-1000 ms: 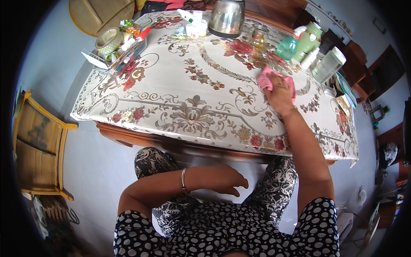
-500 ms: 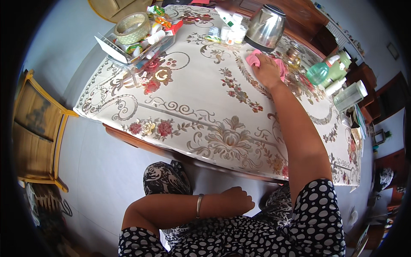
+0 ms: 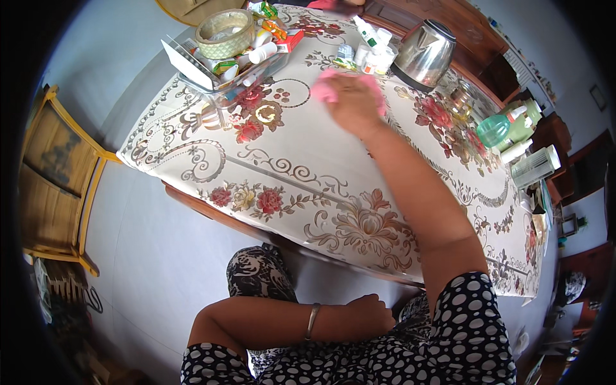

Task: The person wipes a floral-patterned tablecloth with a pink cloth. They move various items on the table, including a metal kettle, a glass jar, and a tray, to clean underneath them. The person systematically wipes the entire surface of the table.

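My right hand [image 3: 354, 108] presses a pink cloth [image 3: 373, 86] against the flowered tablecloth [image 3: 289, 135]. The cloth sticks out past my fingers on both sides, and the hand is slightly blurred. My left arm, with a silver bangle [image 3: 312, 321] on the wrist, lies bent across my body. At its end my left hand [image 3: 367, 319] is curled into a fist below the table's front edge, with nothing showing in it. Just beyond the cloth stand several small white bottles [image 3: 370, 63] and a steel kettle [image 3: 425, 56].
At the left of the table a clear plastic box [image 3: 240, 93] holds packets, bottles and a large tape roll [image 3: 224, 33]. Along the right edge are a glass jar [image 3: 461, 99], a green spray bottle [image 3: 494, 130] and a white-lidded canister [image 3: 536, 167]. A wooden chair [image 3: 54, 186] stands left.
My right hand has slid left across the tablecloth with the pink cloth, away from the kettle's base. The view has shifted a little. My left hand stays closed at my body.
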`<control>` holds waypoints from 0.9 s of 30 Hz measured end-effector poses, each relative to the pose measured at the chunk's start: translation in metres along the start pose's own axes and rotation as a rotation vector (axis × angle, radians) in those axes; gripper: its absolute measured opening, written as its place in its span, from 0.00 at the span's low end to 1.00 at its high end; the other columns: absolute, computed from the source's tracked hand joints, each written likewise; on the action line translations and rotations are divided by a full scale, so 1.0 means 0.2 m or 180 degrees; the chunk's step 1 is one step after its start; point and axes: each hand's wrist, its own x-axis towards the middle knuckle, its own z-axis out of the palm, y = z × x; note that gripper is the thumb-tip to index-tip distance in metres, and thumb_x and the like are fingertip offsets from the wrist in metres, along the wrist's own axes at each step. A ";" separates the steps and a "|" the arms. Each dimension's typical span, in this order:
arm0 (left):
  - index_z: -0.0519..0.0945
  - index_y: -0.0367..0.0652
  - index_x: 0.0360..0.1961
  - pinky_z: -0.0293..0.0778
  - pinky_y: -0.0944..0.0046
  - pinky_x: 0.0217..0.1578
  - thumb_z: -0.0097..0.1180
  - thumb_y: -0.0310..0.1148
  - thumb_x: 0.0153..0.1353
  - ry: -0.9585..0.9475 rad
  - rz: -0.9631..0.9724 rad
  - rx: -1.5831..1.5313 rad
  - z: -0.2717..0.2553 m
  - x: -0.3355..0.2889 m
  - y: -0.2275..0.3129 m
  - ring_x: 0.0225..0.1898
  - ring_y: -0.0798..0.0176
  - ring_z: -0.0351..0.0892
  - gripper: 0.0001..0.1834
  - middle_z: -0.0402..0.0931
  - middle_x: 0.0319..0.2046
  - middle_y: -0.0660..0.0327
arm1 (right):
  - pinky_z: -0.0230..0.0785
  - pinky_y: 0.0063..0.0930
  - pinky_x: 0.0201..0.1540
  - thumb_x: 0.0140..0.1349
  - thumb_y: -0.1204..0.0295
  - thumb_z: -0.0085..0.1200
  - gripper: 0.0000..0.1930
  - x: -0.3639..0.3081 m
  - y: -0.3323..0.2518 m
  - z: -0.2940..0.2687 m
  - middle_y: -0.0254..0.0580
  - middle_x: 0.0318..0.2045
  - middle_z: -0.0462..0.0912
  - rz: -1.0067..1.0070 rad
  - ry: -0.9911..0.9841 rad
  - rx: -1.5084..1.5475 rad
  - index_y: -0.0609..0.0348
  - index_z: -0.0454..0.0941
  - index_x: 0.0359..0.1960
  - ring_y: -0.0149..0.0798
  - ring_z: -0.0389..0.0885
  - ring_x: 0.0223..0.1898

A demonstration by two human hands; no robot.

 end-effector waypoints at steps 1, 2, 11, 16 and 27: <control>0.73 0.41 0.26 0.73 0.60 0.28 0.57 0.29 0.47 -0.0038 -0.0016 -0.0006 -0.01 0.00 0.00 0.27 0.57 0.79 0.07 0.75 0.23 0.60 | 0.58 0.41 0.63 0.63 0.61 0.49 0.22 0.04 -0.13 0.00 0.38 0.59 0.73 -0.0041 -0.0123 0.0169 0.49 0.71 0.58 0.42 0.70 0.61; 0.73 0.41 0.27 0.73 0.60 0.28 0.57 0.29 0.47 0.0029 -0.0058 -0.0007 0.00 0.00 -0.01 0.28 0.57 0.79 0.07 0.75 0.23 0.60 | 0.54 0.44 0.65 0.63 0.59 0.49 0.24 0.08 -0.29 -0.04 0.37 0.63 0.69 0.0135 -0.0527 0.0375 0.46 0.69 0.61 0.42 0.65 0.64; 0.74 0.41 0.31 0.73 0.55 0.34 0.62 0.32 0.48 -0.0231 -0.0482 0.0087 0.02 0.04 -0.10 0.33 0.55 0.79 0.12 0.76 0.29 0.57 | 0.52 0.43 0.66 0.61 0.58 0.45 0.26 0.06 -0.18 -0.10 0.31 0.64 0.68 0.0263 -0.0411 0.0204 0.43 0.69 0.62 0.39 0.65 0.64; 0.74 0.41 0.31 0.74 0.51 0.36 0.61 0.34 0.52 -0.0423 -0.0521 0.0062 0.04 0.09 -0.15 0.33 0.52 0.79 0.11 0.77 0.29 0.57 | 0.55 0.42 0.64 0.61 0.57 0.45 0.25 -0.24 0.30 -0.15 0.34 0.60 0.73 0.0630 0.0026 0.0018 0.44 0.71 0.60 0.41 0.69 0.61; 0.80 0.40 0.29 0.77 0.47 0.37 0.65 0.39 0.49 -0.0762 -0.0832 0.0394 0.10 0.17 -0.25 0.37 0.48 0.83 0.13 0.82 0.31 0.53 | 0.56 0.45 0.65 0.62 0.54 0.44 0.25 -1.26 0.87 -0.74 0.40 0.59 0.74 0.2339 -0.0133 -0.1009 0.44 0.71 0.60 0.48 0.68 0.62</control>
